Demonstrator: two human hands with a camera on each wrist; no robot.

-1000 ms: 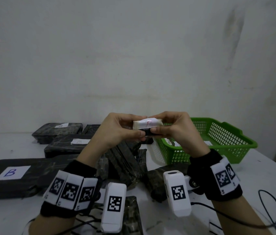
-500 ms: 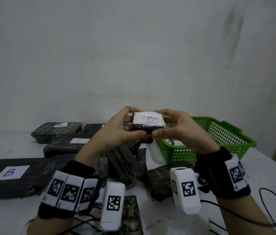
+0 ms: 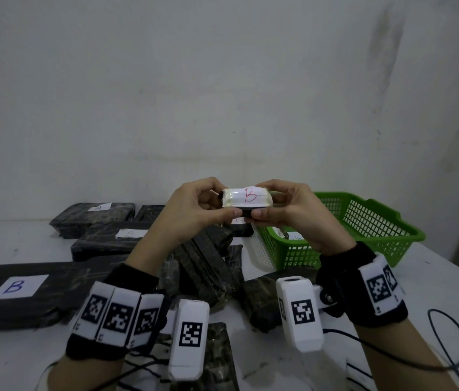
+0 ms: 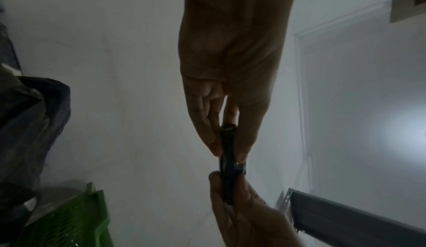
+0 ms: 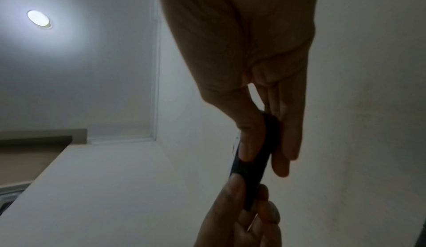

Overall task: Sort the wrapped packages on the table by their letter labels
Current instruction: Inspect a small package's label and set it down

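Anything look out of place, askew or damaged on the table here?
Mostly the heap of dark wrapped packages mid-table, lying tilted and overlapping, labels hidden. The small package marked B, held in both hands, looks intact.

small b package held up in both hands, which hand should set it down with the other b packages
Left, probably. The small package is pinched by left hand and right hand, and the B-labelled packages lie on the left; the green basket sits right.
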